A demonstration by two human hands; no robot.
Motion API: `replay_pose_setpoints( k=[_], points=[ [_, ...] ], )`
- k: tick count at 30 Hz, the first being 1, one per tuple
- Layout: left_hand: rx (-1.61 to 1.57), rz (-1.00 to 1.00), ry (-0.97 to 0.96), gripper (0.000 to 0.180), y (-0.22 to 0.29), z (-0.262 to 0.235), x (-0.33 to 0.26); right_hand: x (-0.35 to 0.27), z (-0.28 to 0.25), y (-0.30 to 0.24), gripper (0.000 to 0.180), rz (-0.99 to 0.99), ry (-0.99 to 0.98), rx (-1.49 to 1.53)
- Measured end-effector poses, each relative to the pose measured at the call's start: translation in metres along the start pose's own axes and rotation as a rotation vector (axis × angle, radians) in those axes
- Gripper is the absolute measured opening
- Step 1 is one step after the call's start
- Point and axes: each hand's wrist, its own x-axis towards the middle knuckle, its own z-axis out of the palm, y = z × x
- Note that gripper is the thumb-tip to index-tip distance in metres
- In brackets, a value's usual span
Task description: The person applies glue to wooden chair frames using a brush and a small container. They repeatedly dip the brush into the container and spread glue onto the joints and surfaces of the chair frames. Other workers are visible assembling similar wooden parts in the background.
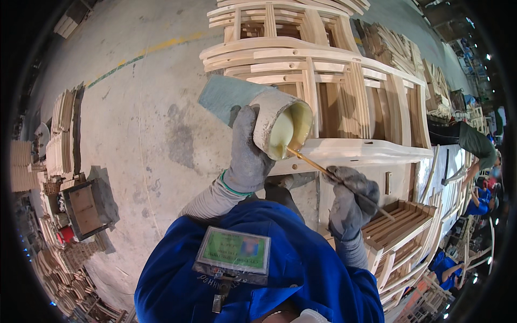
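My left hand, in a grey glove, is closed around a crusted whitish cup tilted toward my right. Pale yellowish liquid, perhaps glue, shows inside it. My gloved right hand grips a thin brush-like stick, whose tip dips in at the cup's lower rim. The stick's other end sticks out past my fingers to the lower right. Just beyond the cup stand light wooden frames with curved rails and slats. A flat grey-green piece lies behind my left hand; whether I hold it is hidden.
More wooden frames stack up at the far side. A slatted wooden piece stands to my right. On the left, a dark-edged box sits on the concrete floor near wood stacks. Other people are at the far right.
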Motion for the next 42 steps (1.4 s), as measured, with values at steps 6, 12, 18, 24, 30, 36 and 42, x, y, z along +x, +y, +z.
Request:
replay_pose_setpoints(
  k=[6,12,18,24,30,36,42],
  points=[
    [0.565,0.369,-0.207,0.059,0.005,-0.007,0.001,-0.001,0.009,0.014,0.021,0.093,0.078,0.166],
    [0.110,-0.029,-0.040,0.065,-0.004,-0.025,0.008,-0.011,0.020,0.034,0.017,0.115,0.115,0.280],
    [0.628,0.350,-0.062,0.062,-0.004,-0.058,0.012,-0.005,-0.004,0.058,0.014,0.265,0.308,0.178],
    [1.027,0.430,-0.040,0.069,-0.016,-0.121,0.005,0.006,-0.052,0.118,0.017,0.283,0.178,-0.552],
    [1.203,0.514,-0.009,0.084,-0.012,-0.157,-0.007,0.004,-0.057,0.145,0.015,0.251,0.003,-0.667],
    [1.409,0.529,0.055,0.090,-0.002,-0.165,-0.014,0.007,-0.062,0.158,0.013,0.265,-0.077,-0.791],
    [1.161,0.354,0.184,0.092,-0.007,-0.181,-0.018,0.018,-0.056,0.163,0.009,0.231,-0.217,-0.939]
  ],
)
